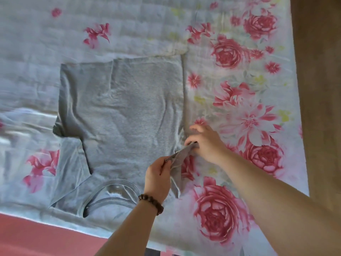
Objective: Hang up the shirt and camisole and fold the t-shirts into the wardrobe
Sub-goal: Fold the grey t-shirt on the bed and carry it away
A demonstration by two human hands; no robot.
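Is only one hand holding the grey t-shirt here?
No, the left hand and the right hand both pinch a sleeve of the t-shirt lying on the bedspread.

A grey t-shirt (125,111) lies spread flat on a bed's quilt (239,52) (pale, printed with pink roses), its collar (112,193) nearest the person. The left hand (158,174), with a beaded bracelet (151,201) on its wrist, pinches one end of the sleeve (180,157) hem. The right hand (206,143) pinches the other end, lifting it slightly. Wooden floor (321,89) shows along the right.
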